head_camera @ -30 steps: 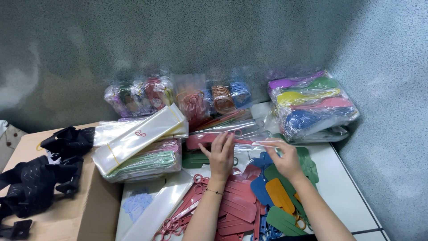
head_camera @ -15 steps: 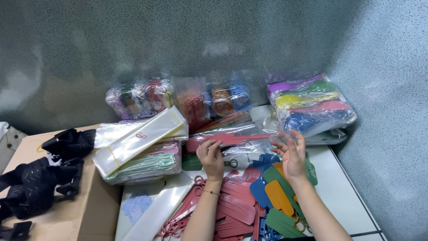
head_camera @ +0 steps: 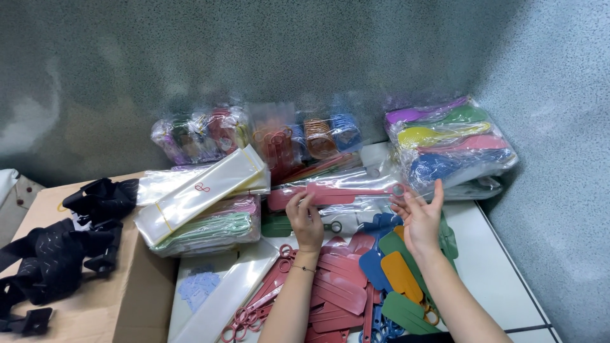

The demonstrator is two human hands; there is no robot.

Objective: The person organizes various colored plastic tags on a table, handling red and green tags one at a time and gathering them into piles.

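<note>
Clear plastic is wrapped around a long red paddle-shaped piece, which is held level above the loose heap of coloured pieces on the white surface. Compared with a second ago, the left hand has been turned from lying flat on the sleeve to a pinch at the sleeve's left end, and the right hand has been lifted off the pile and brought to the sleeve's right end. The piece is therefore judged to be already inside its sleeve, with only the ends being handled now.

The left hand is closed on the sleeved piece, thumb and fingers together around it. The right hand is spread, fingers apart and raised; its fingertips are close to the ring end of the piece, but whether contact is made cannot be told.

The long axis of the piece runs left to right, almost parallel to the wall, with the broad blade toward the left hand and the small ring toward the right. Behind it, bagged bundles of coloured parts are stacked, and a pack of empty clear sleeves is lying to the left.
</note>
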